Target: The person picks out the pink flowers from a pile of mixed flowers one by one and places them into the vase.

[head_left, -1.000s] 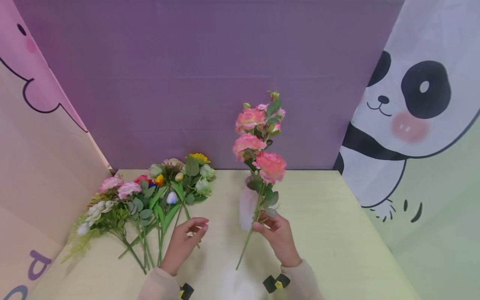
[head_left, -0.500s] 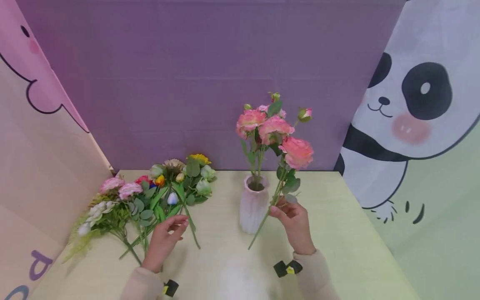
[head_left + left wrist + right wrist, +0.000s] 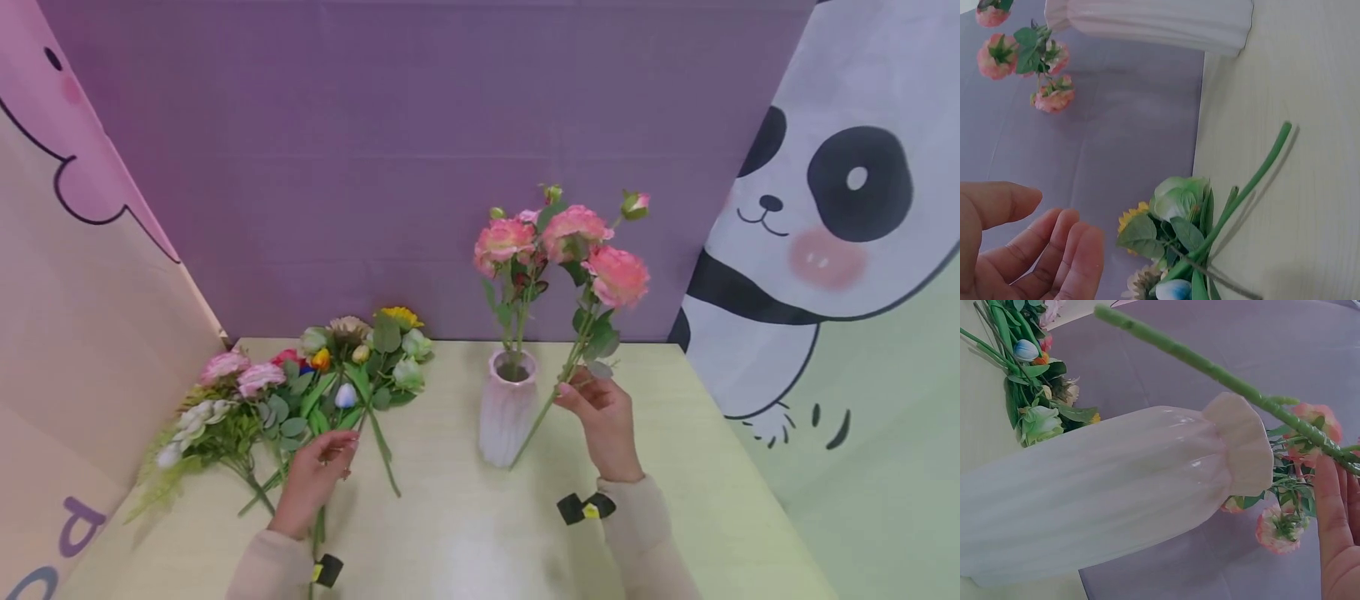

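Note:
My right hand [image 3: 606, 427] pinches the green stem [image 3: 1197, 362] of a pink rose spray [image 3: 617, 277] with open blooms and a bud. The stem slants in the head view, its lower end beside the vase. A ribbed white-and-pink vase [image 3: 506, 421] stands upright to the left of that hand. Another pink rose spray [image 3: 504, 242] stands in its mouth. Over the table's left part hovers my left hand [image 3: 313, 477], fingers loosely bent, thumb apart from the fingertips in the left wrist view, with nothing between them.
Several artificial flowers lie at the table's left, among them pink blooms [image 3: 260, 380], a white-and-blue tulip [image 3: 346, 396], a yellow flower [image 3: 401, 317] and green roses [image 3: 408, 374]. A purple backdrop [image 3: 360, 167] rises behind the table [image 3: 442, 517]. Printed panels flank both sides.
My right hand has moved right and away from me with the rose spray, from in front of the vase to its right side. My left hand has shifted left.

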The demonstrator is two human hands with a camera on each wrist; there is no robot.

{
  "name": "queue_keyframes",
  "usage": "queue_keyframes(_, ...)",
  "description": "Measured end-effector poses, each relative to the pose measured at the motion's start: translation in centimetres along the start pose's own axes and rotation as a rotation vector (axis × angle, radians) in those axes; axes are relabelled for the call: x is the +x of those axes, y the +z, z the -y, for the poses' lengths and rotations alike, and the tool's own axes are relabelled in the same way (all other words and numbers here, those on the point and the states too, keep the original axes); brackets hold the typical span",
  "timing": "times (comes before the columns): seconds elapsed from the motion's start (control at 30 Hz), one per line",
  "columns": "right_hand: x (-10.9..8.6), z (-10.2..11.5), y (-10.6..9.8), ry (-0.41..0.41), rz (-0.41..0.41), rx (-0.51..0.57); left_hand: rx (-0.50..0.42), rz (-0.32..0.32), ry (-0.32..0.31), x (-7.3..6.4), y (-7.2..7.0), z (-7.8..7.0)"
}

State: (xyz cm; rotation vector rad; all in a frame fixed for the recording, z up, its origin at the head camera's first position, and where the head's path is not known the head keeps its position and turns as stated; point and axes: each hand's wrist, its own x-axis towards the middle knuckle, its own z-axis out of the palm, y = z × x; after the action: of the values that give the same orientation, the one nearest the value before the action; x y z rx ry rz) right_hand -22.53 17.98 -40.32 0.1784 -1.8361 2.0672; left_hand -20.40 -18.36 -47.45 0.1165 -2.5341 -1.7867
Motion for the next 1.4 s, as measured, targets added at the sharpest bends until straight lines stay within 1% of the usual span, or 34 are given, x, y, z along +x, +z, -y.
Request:
queue_keyframes(0.1,0.5,0.1,0.0,0.012,-0.02,0.027,0.012,-0.011,0.013,0.2,-0.7,0.4)
queue_keyframes(0.23,1.3,0.3,0.0,0.013,-0.039,0.059,0.003,-0.012,0.029,0.2,-1.3,1.1)
queue_keyframes(0.33,1.8,0.7,0.1,0.01,-0.046,0.077,0.009,-0.017,0.024,0.1,-1.6,1.4)
queue_keyframes(0.53,2.9,1.3,0.3,0.013,-0.064,0.123,0.042,-0.037,-0.007,0.1,-2.1,1.7)
queue_keyframes(0.7,3.7,1.7,0.5,0.006,-0.089,0.186,0.05,-0.065,-0.042,0.1,-2.8,1.9)
queue_keyframes(0.8,4.1,2.0,0.6,-0.012,-0.092,0.204,0.039,-0.066,-0.058,0.2,-3.3,2.0)
queue_keyframes(0.9,4.5,2.4,0.6,-0.024,-0.091,0.215,0.025,-0.062,-0.059,0.2,-3.9,2.1)
queue_keyframes(1.03,5.1,2.7,0.8,-0.024,-0.086,0.235,0.034,-0.08,-0.052,0.1,-4.4,2.3)
queue_keyframes(1.13,5.5,2.8,0.9,-0.022,-0.087,0.258,0.042,-0.097,-0.064,0.2,-4.6,2.6)
queue_keyframes(1.3,6.0,3.0,1.1,-0.024,-0.104,0.264,0.072,-0.118,-0.091,0.5,-5.2,3.5)
queue_keyframes(1.4,6.3,3.1,1.2,-0.026,-0.118,0.263,0.128,-0.14,-0.104,0.6,-5.7,4.1)
